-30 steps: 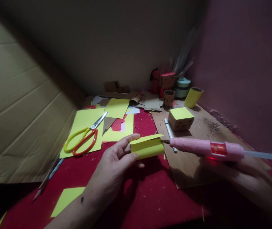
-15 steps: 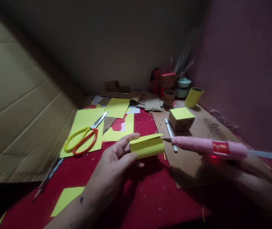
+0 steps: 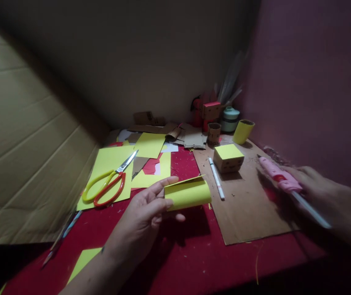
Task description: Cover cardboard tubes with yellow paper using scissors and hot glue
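My left hand (image 3: 144,217) pinches a rolled piece of yellow paper (image 3: 188,193) above the red table top (image 3: 194,262), with one flap of the roll standing loose at its top edge. My right hand (image 3: 326,200) grips a pink glue gun (image 3: 278,175) at the right, low over a brown cardboard sheet (image 3: 249,213). Its nozzle points away toward the back wall, and a clear glue stick juts from its rear. A wide gap separates the gun from the paper roll.
Orange-and-yellow scissors (image 3: 109,182) lie on yellow sheets (image 3: 108,164) at the left. A white marker (image 3: 216,178) and a yellow-topped cardboard box (image 3: 227,157) sit on the brown sheet. Tubes, jars and scraps (image 3: 221,123) crowd the back corner. A cardboard wall (image 3: 24,143) rises at the left.
My right hand has swung the glue gun away from the paper's edge, to the right and down toward the cardboard sheet. My left hand still holds the roll in about the same place.
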`<state>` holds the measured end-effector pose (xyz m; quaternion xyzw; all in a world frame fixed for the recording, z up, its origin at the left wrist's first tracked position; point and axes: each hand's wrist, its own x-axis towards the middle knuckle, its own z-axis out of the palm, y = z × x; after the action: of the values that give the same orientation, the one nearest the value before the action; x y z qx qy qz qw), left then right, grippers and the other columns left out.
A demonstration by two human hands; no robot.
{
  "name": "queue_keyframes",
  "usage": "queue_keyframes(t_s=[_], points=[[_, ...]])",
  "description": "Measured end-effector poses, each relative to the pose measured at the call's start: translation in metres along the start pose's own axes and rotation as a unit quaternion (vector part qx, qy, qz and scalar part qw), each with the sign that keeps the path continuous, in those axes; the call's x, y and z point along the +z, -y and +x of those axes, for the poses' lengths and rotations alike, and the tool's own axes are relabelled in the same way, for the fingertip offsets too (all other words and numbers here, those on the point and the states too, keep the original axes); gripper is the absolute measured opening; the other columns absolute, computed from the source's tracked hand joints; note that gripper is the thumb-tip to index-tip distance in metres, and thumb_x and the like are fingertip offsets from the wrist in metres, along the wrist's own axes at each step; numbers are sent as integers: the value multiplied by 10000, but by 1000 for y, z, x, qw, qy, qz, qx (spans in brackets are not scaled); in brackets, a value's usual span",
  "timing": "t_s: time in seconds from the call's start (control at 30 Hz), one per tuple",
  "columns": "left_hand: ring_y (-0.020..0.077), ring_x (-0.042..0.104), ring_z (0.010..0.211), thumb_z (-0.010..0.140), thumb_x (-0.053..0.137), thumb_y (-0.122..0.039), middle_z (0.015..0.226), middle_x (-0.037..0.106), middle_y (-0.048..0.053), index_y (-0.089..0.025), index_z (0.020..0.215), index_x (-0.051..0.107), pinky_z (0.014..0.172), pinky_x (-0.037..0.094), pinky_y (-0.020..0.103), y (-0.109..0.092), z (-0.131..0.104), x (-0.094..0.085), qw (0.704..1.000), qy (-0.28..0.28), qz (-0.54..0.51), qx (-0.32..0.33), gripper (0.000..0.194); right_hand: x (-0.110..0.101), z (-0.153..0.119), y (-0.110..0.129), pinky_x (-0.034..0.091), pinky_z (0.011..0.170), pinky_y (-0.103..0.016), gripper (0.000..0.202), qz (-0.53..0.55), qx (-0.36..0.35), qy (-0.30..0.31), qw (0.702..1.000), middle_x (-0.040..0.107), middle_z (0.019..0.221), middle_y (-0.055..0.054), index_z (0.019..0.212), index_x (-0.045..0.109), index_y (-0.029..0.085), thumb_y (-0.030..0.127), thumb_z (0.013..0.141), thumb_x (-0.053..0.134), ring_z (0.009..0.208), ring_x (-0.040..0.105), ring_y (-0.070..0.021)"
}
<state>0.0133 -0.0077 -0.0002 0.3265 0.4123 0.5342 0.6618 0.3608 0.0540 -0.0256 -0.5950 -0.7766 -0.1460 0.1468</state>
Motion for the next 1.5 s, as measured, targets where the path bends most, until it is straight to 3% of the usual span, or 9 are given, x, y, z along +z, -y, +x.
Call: queue_keyframes(t_s=[0.2,0.33,0.4,0.53,0.63,0.83,0.9,1.27,1.5], points=[[179,631,741,724,644,-80,967,671,105,-118,1143,627,600,580,280,-2,-2,2,1000,4,-17,1,421,4,16,-15,483,715,-345,478,-5,-20,121,993,589,1118,-190,1345,480,118,211,889,374,949,614,-279],[165,617,693,716,644,-88,947,671,115,-101,1170,607,603,578,290,-2,-5,2,1000,10,-10,-3,456,-13,19,-3,456,835,-448,396,-13,4,15,1000,577,1160,-216,1160,612,80,226,820,470,1057,537,-362],[173,621,717,716,652,-93,945,671,115,-104,1174,602,613,577,292,-1,-6,3,1000,13,-4,-8,461,-25,20,19,479,783,-428,344,106,-23,-40,993,594,1131,-177,1112,626,131,272,819,513,1006,559,-322],[178,628,727,726,640,-82,969,677,115,-117,1177,592,611,571,296,1,-6,6,1000,20,3,-21,455,-35,26,81,517,704,-303,344,377,-118,104,912,605,1154,-81,1188,591,243,305,850,580,909,608,-194],[180,633,745,739,615,-75,1050,670,131,-118,1174,587,605,565,290,3,-5,9,999,25,5,-35,438,-28,32,113,524,714,-290,294,480,-94,97,867,663,1034,-45,1139,634,237,262,850,588,838,626,-164],[184,640,744,732,648,-108,1010,669,126,-113,1151,595,598,564,273,5,-4,9,999,12,13,-38,423,-13,35,127,563,744,-328,259,652,-7,198,732,728,997,-56,1056,708,194,267,834,596,882,676,-198],[152,636,662,738,656,-122,970,673,115,-114,1162,584,562,547,240,5,-3,8,999,7,20,-43,430,-12,35,128,570,748,-329,241,678,7,192,710,733,988,-64,1009,726,187,280,807,630,878,682,-198],[103,627,516,764,630,-123,910,675,97,-122,1128,593,452,480,172,9,4,8,999,5,19,-51,365,-6,39,127,548,718,-293,228,673,-9,154,723,721,919,-30,919,734,203,129,746,604,837,661,-167],[128,634,609,750,654,-112,906,678,98,-125,1086,611,537,547,213,10,2,8,999,12,-3,-41,339,-5,39,125,519,742,-258,251,681,-55,136,717,713,937,-20,907,748,226,98,780,574,854,651,-140]])
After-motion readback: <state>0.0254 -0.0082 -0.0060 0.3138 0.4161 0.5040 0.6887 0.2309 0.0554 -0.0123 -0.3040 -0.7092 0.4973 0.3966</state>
